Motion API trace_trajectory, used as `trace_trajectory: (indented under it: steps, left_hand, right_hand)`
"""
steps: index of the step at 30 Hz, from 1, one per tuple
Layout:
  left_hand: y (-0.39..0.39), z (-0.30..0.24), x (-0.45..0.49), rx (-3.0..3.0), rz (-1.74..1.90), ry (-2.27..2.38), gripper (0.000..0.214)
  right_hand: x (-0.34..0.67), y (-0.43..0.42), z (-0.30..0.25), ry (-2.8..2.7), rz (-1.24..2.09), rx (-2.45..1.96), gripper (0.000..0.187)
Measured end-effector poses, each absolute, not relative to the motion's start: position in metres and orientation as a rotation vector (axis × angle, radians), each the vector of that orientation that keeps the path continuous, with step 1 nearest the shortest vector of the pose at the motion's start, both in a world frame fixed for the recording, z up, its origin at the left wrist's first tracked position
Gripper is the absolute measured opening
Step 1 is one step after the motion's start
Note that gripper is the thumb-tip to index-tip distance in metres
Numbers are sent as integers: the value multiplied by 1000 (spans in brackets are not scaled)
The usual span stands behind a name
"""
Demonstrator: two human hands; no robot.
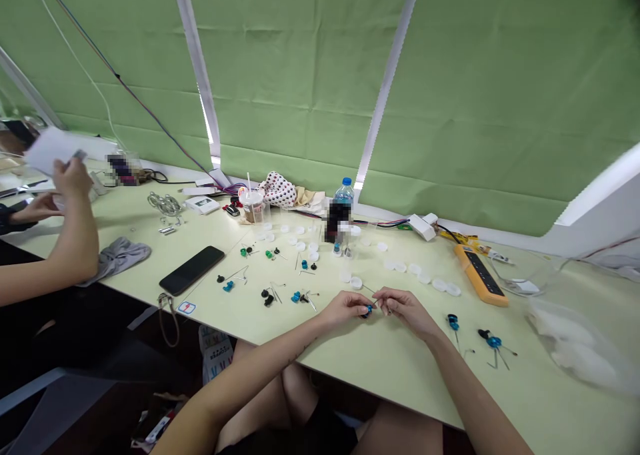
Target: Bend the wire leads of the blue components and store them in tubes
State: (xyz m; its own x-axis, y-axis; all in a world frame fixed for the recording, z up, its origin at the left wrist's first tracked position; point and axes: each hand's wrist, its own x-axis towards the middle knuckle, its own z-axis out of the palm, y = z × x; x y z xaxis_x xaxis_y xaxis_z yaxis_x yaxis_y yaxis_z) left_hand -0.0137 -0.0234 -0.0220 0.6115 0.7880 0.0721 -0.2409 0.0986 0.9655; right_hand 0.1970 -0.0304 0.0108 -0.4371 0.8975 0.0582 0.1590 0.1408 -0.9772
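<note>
Near the front edge of the table, my left hand (349, 308) pinches a small blue-and-black part (367, 312). Just beside it, my right hand (401, 309) has its fingers closed on a thin metal rod (371, 290), which looks like a hex key and meets the blue part. To the left lie similar blue parts (296, 296) with black pieces and thin rods. On the right, a blue part (453, 321) and another blue part (494, 341) rest with bent rods. Green parts (243, 252) sit farther back.
White round caps (415, 269) lie in rows behind my hands. A yellow power strip (481, 276) and a plastic bag (575, 345) are at right. Left are a black phone (192, 270), a drink cup (251, 205) and a co-worker's arm (75, 235). A water bottle (345, 191) stands behind.
</note>
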Motion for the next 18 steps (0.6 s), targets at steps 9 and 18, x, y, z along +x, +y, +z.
trace_trajectory:
  steps: [9,18]
  left_hand:
    - [-28,-20,-10,1478,797,656,30]
    - [-26,16,-24,1560,1553,1047,35]
  right_hand:
    - [191,-32,17,-1730,1268,-1071,35]
    - [189,-29,16,-1544,1260,-1112,35]
